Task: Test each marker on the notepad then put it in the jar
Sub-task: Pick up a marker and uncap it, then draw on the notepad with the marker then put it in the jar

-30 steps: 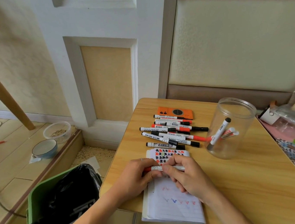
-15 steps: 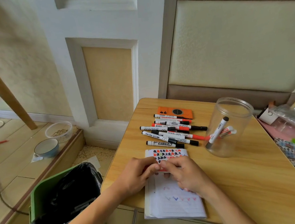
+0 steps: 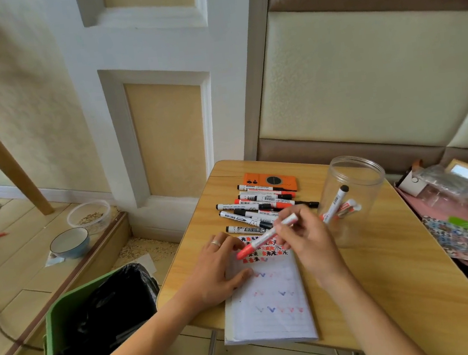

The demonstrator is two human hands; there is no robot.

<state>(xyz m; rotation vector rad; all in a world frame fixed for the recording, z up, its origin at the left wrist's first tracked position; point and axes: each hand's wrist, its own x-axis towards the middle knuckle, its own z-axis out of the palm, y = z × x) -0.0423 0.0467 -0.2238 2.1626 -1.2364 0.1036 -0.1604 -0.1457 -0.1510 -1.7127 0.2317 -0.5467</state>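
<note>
My right hand point(image 3: 307, 242) pinches a white marker with a red end point(image 3: 259, 240), held slanted above the top of the notepad point(image 3: 271, 307), red end down and to the left. My left hand point(image 3: 217, 272) lies on the notepad's left edge, fingers spread and thumb on the page. The page carries several red and blue tick marks. Behind the pad, several black and red markers point(image 3: 259, 205) lie in a row on the table. To the right, the clear plastic jar point(image 3: 353, 169) stands open with three markers point(image 3: 338, 204) leaning inside.
An orange flat case point(image 3: 269, 179) lies behind the markers. A green bin with a black bag point(image 3: 97, 318) stands left of the wooden table point(image 3: 384, 277). Bags and patterned cloth point(image 3: 466, 232) crowd the right side. Two bowls point(image 3: 69, 242) sit on the floor.
Both hands held the marker together over the pad. Now my right hand alone has lifted it toward the upper right, and my left hand has dropped flat onto the notepad.
</note>
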